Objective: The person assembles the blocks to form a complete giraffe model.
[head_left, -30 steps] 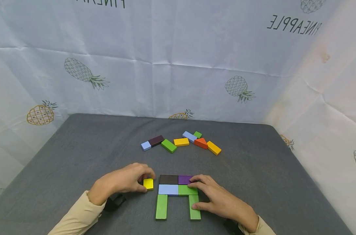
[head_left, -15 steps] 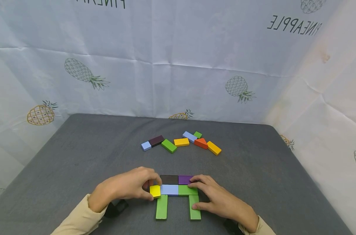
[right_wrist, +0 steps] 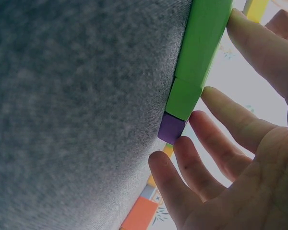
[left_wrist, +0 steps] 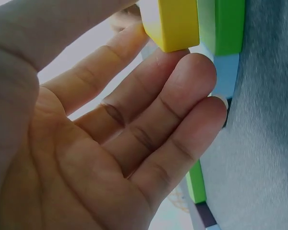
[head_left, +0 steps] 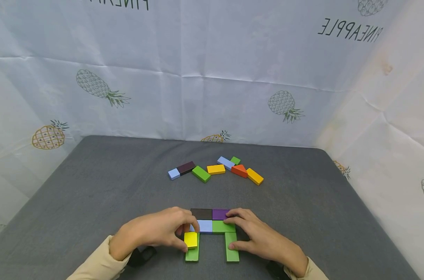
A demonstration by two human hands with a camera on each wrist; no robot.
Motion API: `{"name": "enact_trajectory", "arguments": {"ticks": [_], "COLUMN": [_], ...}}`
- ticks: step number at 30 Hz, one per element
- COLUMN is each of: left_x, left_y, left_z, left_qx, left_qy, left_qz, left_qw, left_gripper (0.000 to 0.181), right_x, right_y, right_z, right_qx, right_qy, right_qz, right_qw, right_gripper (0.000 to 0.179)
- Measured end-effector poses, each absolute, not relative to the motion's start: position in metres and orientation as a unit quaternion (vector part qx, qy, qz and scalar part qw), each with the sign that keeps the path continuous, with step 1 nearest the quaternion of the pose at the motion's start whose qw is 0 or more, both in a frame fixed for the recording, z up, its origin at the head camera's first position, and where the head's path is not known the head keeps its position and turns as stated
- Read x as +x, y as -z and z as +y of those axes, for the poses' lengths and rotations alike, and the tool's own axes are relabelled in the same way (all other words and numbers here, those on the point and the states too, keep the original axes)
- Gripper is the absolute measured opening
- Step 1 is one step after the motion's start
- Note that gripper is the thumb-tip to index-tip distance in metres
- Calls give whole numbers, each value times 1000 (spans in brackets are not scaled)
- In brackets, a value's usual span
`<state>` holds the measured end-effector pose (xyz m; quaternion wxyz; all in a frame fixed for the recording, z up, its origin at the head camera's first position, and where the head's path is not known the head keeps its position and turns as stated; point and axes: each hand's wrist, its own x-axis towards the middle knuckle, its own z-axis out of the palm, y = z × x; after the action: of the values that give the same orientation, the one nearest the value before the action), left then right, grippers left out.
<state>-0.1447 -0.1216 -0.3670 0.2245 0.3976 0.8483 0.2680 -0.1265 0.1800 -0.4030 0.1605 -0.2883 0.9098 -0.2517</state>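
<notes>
My left hand (head_left: 163, 230) pinches a small yellow block (head_left: 190, 240) between thumb and fingers. In the head view the block overlaps the left upright green block (head_left: 192, 254); in the left wrist view it stands off that block's face. My right hand (head_left: 259, 235) lies on the right side of the layout with its fingers spread. Its fingertips touch the purple block (head_left: 219, 214), the crosswise green block (head_left: 223, 226) and the right upright green block (head_left: 232, 252). A dark block (head_left: 201, 214) and a light blue block (head_left: 205, 226) fill the left of the two rows.
Farther back on the grey table (head_left: 110, 175) lies a loose line of blocks, among them a dark brown block (head_left: 186, 167), a green block (head_left: 201, 174), a red triangular block (head_left: 239, 170) and an orange block (head_left: 255, 176). A pineapple-print curtain (head_left: 198, 105) hangs behind.
My left hand has carried the yellow block rightward and nearer, from beside the rows to over the left upright green block. The right hand has stayed in place.
</notes>
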Motion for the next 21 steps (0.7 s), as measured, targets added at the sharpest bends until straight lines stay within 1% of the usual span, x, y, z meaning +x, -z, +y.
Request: {"name": "enact_trajectory", "arguments": {"ticks": [8,15,18,21], "left_x": [-138,-134,-133,-133], "left_y": [369,370,372,378], "left_z": [-113,-105,-104,-104], "left_qx": [404,413,422,443], "left_qy": [-248,-243,-244,-237], "left_qz": [843,826,817,809], "left_qw": [253,297,308,303], "left_gripper": [32,32,32,31], "right_x": [-127,-127,-127,-127], "right_y": [403,403,404,404], "right_z": [180,180,180,180], "right_qx": [-284,-282,-283,-283], "right_qy": [254,252,250,251], "right_qz": [910,911,911,911], "right_qw": [164,167,166,165], "right_gripper": [56,56,56,57]}}
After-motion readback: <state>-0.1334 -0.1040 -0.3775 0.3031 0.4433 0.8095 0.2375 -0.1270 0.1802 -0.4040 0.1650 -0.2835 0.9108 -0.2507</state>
